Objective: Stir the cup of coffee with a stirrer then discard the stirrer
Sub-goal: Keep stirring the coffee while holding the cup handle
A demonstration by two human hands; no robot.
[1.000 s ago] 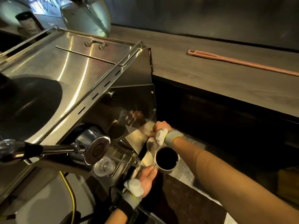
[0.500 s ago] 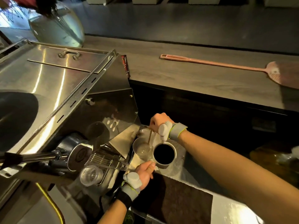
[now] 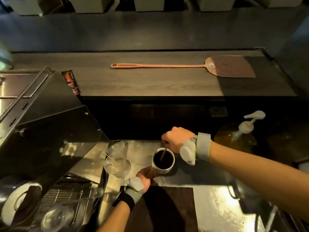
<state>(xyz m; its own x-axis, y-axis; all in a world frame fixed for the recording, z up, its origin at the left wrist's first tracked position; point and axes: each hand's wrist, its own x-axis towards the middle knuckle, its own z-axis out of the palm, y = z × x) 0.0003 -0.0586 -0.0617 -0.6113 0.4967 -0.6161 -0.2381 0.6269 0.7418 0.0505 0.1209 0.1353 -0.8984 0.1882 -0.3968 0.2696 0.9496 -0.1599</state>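
Note:
A white cup (image 3: 164, 169) full of black coffee stands on the steel counter (image 3: 214, 205). A thin wooden stirrer (image 3: 163, 154) slants down into the coffee. My right hand (image 3: 177, 139) hovers just above and behind the cup, fingers pinched on the stirrer's top end. From the near left, my left hand (image 3: 144, 177) grips the cup's side. Both wrists wear grey bands.
A clear glass (image 3: 116, 160) holding another stick stands left of the cup. The steel espresso machine (image 3: 43, 124) fills the left side. A pink fly swatter (image 3: 167, 66) lies on the wooden ledge behind. A pump bottle (image 3: 242, 131) stands at right.
The view has swung right and down. My right hand has carried the stirrer from the clear glass over to the cup and dipped it into the coffee. My left hand has kept hold of the cup.

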